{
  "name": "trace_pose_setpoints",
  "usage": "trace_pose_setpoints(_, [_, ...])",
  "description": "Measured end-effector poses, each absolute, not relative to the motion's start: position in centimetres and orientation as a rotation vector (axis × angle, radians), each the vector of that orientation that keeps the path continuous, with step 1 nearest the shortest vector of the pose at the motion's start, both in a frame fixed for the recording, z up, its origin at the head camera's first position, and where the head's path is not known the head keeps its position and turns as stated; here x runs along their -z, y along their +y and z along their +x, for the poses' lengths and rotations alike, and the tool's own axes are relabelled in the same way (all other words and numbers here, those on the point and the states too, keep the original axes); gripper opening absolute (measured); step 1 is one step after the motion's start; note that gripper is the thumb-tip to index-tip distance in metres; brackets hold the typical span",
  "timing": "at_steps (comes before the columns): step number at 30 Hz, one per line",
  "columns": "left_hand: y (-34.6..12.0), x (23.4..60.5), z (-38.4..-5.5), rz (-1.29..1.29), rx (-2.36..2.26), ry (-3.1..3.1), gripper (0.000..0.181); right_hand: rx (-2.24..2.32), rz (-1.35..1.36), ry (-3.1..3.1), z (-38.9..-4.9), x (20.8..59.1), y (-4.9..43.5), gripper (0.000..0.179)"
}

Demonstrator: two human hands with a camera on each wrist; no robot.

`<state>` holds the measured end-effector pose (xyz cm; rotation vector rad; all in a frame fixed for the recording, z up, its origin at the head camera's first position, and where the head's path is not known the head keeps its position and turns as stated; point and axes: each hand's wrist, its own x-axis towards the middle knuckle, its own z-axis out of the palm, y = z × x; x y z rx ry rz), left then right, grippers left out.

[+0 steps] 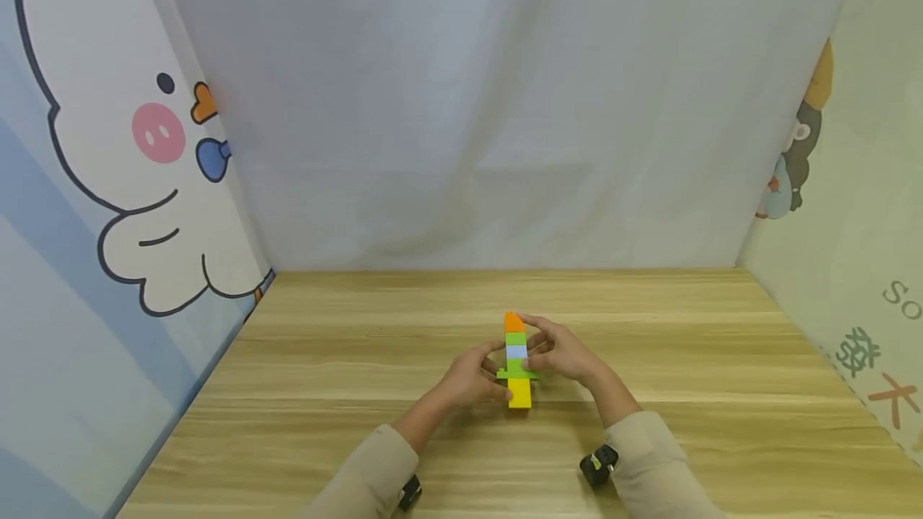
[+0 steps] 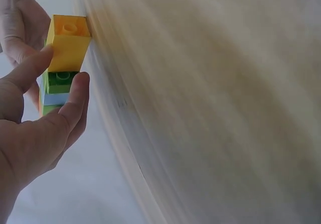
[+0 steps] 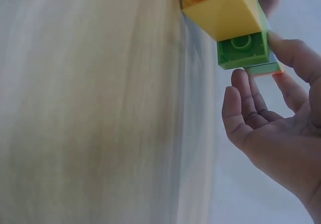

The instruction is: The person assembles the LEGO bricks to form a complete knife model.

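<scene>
Between both hands is a stack of joined toy building blocks, lying lengthwise away from me in the head view. An orange block [image 1: 512, 323] forms its far end. Then come a green block [image 1: 515, 338], a light-blue block [image 1: 516, 352], more green, a wider flat green piece [image 1: 519, 375], and a yellow block [image 1: 520, 394] nearest me. My left hand [image 1: 465, 380] grips the near part from the left, thumb on the yellow block and fingers around the green. From the right, my right hand [image 1: 566, 353] holds the stack between thumb and fingers, its index finger at the orange end.
The wood-grain table [image 1: 324, 367] lies below the hands. A pale curtain [image 1: 433, 102] hangs behind it. Side panels with cartoon prints [image 1: 108, 118] stand left and right. Each wrist carries a small black camera [image 1: 598, 465].
</scene>
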<state>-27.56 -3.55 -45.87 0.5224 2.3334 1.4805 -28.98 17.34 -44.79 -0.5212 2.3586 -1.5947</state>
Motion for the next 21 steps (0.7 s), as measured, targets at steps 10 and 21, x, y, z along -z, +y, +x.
trace_pose_setpoints(10, [-3.8, 45.8, -28.4, 0.484, -1.482, 2.213, 0.077, 1.556, -0.537, 2.27, -29.9, 45.1, 17.4, 0.072])
trace_pose_setpoints(21, [-4.1, 46.1, -28.8, 0.486, -1.521, 2.049, 0.071, 1.459, -0.439, 2.275, -30.2, 45.7, 17.7, 0.072])
